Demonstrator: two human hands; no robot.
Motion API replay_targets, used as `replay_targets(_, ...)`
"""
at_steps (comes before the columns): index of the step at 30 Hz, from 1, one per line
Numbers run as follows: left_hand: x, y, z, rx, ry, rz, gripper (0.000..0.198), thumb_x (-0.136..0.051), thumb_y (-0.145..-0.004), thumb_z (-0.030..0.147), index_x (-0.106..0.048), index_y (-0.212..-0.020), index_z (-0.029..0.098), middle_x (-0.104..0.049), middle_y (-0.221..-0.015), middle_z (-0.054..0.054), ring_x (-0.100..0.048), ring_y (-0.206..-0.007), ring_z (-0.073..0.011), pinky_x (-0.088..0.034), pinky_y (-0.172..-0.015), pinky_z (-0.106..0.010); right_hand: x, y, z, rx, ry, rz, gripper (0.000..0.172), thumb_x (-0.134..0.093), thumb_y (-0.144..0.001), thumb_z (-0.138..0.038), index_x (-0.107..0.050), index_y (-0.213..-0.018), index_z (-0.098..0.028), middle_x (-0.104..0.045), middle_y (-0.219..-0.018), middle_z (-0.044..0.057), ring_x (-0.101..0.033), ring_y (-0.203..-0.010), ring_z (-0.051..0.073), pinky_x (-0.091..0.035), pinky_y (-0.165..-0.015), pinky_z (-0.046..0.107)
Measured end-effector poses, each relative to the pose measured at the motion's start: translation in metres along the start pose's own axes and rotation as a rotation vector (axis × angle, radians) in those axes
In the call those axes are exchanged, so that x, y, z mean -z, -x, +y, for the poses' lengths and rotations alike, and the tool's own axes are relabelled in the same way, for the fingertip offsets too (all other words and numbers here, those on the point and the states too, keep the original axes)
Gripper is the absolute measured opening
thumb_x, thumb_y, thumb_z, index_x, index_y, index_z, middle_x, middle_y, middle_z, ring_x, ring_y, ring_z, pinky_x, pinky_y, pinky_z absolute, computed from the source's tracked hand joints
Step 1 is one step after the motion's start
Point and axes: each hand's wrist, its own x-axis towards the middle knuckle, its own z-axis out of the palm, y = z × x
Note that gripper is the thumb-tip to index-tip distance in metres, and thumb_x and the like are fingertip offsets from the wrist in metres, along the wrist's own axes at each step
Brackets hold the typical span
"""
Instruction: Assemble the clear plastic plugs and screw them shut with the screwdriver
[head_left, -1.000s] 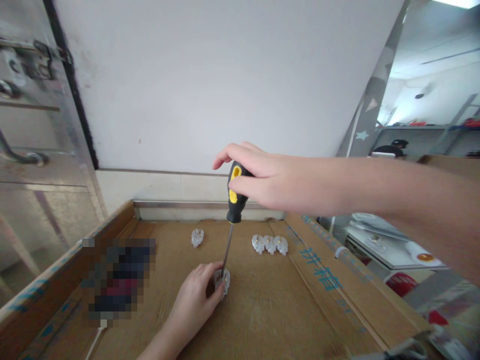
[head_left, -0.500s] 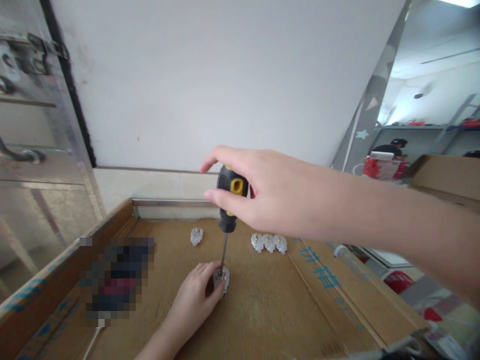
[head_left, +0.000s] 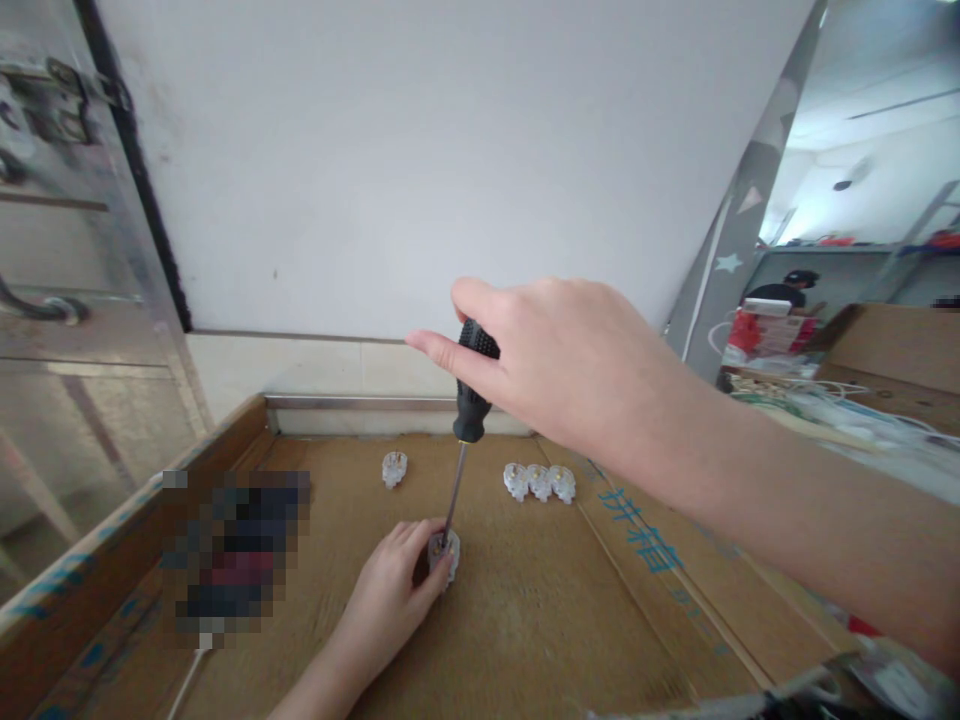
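Note:
My right hand (head_left: 555, 370) is closed round the black handle of a screwdriver (head_left: 466, 420) held nearly upright. Its metal shaft runs down to a clear plastic plug (head_left: 444, 553) on the cardboard surface (head_left: 525, 620). My left hand (head_left: 394, 600) lies on the cardboard with its fingers wrapped round that plug, holding it in place. The screwdriver tip rests on the plug's top.
Three clear plugs (head_left: 540, 482) stand in a row behind, and a single one (head_left: 394, 467) farther left. A blurred dark object (head_left: 232, 550) lies at the left. Cardboard flaps (head_left: 660, 570) rise on both sides. A white wall stands behind; a person sits far right.
My right hand has turned on the screwdriver handle, so the yellow part no longer shows. The left hand and plug have stayed put.

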Motion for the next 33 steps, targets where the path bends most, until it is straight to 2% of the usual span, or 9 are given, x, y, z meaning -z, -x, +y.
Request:
replay_targets(3, 0.0, -0.0002, -0.0003, 0.008, 0.001, -0.021, 0.025, -0.05, -0.085, 0.027, -0.057, -0.108, 0.021, -0.066, -0.097, -0.006, -0.06, -0.09, -0.021, -0.048, -0.08, -0.034, 0.0017, 0.0062, 0.0008, 0.072, -0.17, -0.046, 0.028, -0.043, -0.087, -0.034, -0.059, -0.106, -0.02, -0.063, -0.084, 0.004, -0.059, -0.068, 0.016, -0.04, -0.061, 0.027)
replay_targets(6, -0.0009, -0.0005, -0.002, -0.008, -0.016, -0.005, 0.024, -0.051, -0.085, 0.027, -0.057, -0.108, 0.022, -0.066, -0.098, -0.006, -0.06, -0.091, -0.0216, -0.047, -0.081, -0.036, 0.0019, 0.0104, 0.0044, 0.153, -0.364, -0.098, 0.038, -0.046, -0.084, -0.022, -0.048, -0.121, -0.027, -0.06, -0.102, 0.001, -0.057, -0.07, 0.011, -0.041, -0.062, 0.023)
replay_targets(9, -0.0022, -0.0006, -0.0042, -0.028, -0.039, 0.024, 0.025, -0.053, -0.082, 0.027, -0.058, -0.106, 0.023, -0.067, -0.097, -0.005, -0.06, -0.09, -0.0221, -0.047, -0.079, -0.036, -0.0024, 0.0108, 0.006, 0.084, -0.291, -0.03, 0.026, -0.047, -0.085, -0.032, -0.057, -0.107, -0.022, -0.061, -0.077, 0.001, -0.057, -0.064, 0.014, -0.038, -0.057, 0.025)
replay_targets(12, -0.0026, -0.0007, -0.0049, -0.027, -0.056, 0.02, 0.025, -0.054, -0.081, 0.026, -0.058, -0.105, 0.023, -0.068, -0.096, -0.005, -0.061, -0.089, -0.0221, -0.047, -0.077, -0.035, -0.0056, 0.0104, 0.005, -0.017, -0.168, 0.083, 0.029, -0.044, -0.086, -0.041, -0.06, -0.09, -0.017, -0.053, -0.058, 0.001, -0.055, -0.058, 0.017, -0.035, -0.055, 0.026)
replay_targets(19, -0.0007, -0.0019, -0.0014, -0.015, -0.072, 0.02, 0.025, -0.053, -0.083, 0.028, -0.06, -0.107, 0.024, -0.069, -0.097, -0.005, -0.061, -0.09, -0.0224, -0.047, -0.079, -0.036, -0.0017, 0.0105, 0.0046, 0.089, -0.538, -0.091, 0.021, -0.046, -0.085, -0.029, -0.055, -0.103, -0.023, -0.056, -0.065, -0.004, -0.048, -0.051, 0.01, -0.033, -0.051, 0.023)
replay_targets(24, -0.0013, -0.0014, -0.0034, -0.028, -0.063, 0.023, 0.029, -0.055, -0.081, 0.026, -0.06, -0.109, 0.024, -0.069, -0.097, -0.005, -0.061, -0.09, -0.0226, -0.048, -0.078, -0.035, -0.0047, 0.0085, 0.0022, 0.071, -0.383, 0.088, 0.025, -0.051, -0.084, -0.042, -0.06, -0.079, -0.019, -0.051, -0.057, -0.001, -0.052, -0.058, 0.014, -0.033, -0.053, 0.024)
replay_targets(27, -0.0019, -0.0011, -0.004, -0.025, -0.046, 0.024, 0.03, -0.056, -0.08, 0.026, -0.06, -0.11, 0.024, -0.068, -0.097, -0.005, -0.061, -0.09, -0.0224, -0.048, -0.079, -0.035, -0.0003, 0.0089, 0.0038, 0.086, -0.495, -0.012, 0.017, -0.048, -0.085, -0.029, -0.06, -0.092, -0.02, -0.058, -0.071, -0.001, -0.053, -0.062, 0.012, -0.035, -0.054, 0.023)
replay_targets(30, -0.0019, -0.0013, -0.0028, -0.011, -0.037, 0.012, 0.03, -0.055, -0.081, 0.026, -0.06, -0.11, 0.023, -0.068, -0.098, -0.006, -0.061, -0.09, -0.0224, -0.047, -0.08, -0.036, 0.0026, 0.0102, 0.0049, 0.114, -0.591, -0.111, 0.021, -0.044, -0.087, -0.025, -0.06, -0.101, -0.023, -0.06, -0.077, -0.003, -0.052, -0.059, 0.009, -0.034, -0.053, 0.022)
replay_targets(33, -0.0012, -0.0014, -0.0015, -0.012, -0.033, -0.003, 0.03, -0.054, -0.081, 0.025, -0.059, -0.111, 0.024, -0.068, -0.097, -0.005, -0.061, -0.09, -0.0221, -0.047, -0.08, -0.035, -0.0012, 0.0116, 0.0019, 0.115, -0.386, 0.013, 0.026, -0.04, -0.09, -0.034, -0.062, -0.094, -0.02, -0.06, -0.073, 0.0, -0.052, -0.058, 0.011, -0.032, -0.053, 0.024)
